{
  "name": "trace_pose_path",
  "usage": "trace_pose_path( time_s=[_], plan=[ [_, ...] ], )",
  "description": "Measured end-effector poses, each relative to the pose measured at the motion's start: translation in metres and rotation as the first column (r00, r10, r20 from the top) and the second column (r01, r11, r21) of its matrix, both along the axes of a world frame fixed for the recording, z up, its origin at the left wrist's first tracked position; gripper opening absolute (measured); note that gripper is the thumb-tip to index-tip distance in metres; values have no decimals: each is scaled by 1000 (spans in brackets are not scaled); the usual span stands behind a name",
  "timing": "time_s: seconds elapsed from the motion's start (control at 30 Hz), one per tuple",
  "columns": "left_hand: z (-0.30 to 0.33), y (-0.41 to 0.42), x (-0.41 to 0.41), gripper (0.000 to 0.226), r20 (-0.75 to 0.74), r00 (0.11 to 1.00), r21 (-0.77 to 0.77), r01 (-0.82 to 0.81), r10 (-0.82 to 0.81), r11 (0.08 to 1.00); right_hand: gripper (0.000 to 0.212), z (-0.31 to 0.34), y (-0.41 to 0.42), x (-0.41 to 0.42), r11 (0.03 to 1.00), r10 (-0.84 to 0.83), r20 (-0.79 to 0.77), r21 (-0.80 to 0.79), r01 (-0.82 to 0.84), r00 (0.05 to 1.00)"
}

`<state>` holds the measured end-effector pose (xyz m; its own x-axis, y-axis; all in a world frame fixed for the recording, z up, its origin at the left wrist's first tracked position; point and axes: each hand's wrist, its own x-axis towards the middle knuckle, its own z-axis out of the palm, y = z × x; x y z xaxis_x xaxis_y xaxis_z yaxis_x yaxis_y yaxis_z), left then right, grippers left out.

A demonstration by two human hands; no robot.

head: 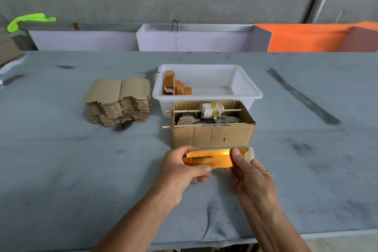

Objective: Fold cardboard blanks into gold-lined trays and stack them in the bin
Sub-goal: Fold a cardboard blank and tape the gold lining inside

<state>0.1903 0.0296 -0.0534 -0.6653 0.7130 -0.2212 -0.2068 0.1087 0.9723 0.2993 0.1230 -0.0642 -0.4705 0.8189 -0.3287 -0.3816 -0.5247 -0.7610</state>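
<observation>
Head view: gold-lined blank (214, 158) held just above the table (81, 170), long axis left-right, in front of the cardboard box (212, 137). Left hand (182, 170) pinches its left end, right hand (247, 172) its right, thumbs curled on top. White bin (253, 93) lies beyond the box, roughly equally near either hand.

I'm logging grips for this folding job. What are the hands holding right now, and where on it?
Both hold one gold-lined blank: the left hand grips its left end, the right hand pinches near its right end, thumb on the gold face.
</observation>
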Motion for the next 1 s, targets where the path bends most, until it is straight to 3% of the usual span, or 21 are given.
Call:
trace_pose_path(
  time_s=[0.53, 0.83, 1.0],
  plan=[
    [-2, -3, -7, 14, 127, 992, 104, -37, 24, 994, 20, -1, -2, 2, 996, 22, 1, 83, -22, 1000],
    [-2, -4, -5, 7, 0, 999, 150, -50, 50, 987, 13, -1, -1, 4, 996, 50, -13, 74, -49, 999],
    [1, -6, -3, 19, -97, 995, 150, 1, 14, 989, 6, -1, 1, 7, 992, 73, -58, 104, -67, 996]
  ],
)
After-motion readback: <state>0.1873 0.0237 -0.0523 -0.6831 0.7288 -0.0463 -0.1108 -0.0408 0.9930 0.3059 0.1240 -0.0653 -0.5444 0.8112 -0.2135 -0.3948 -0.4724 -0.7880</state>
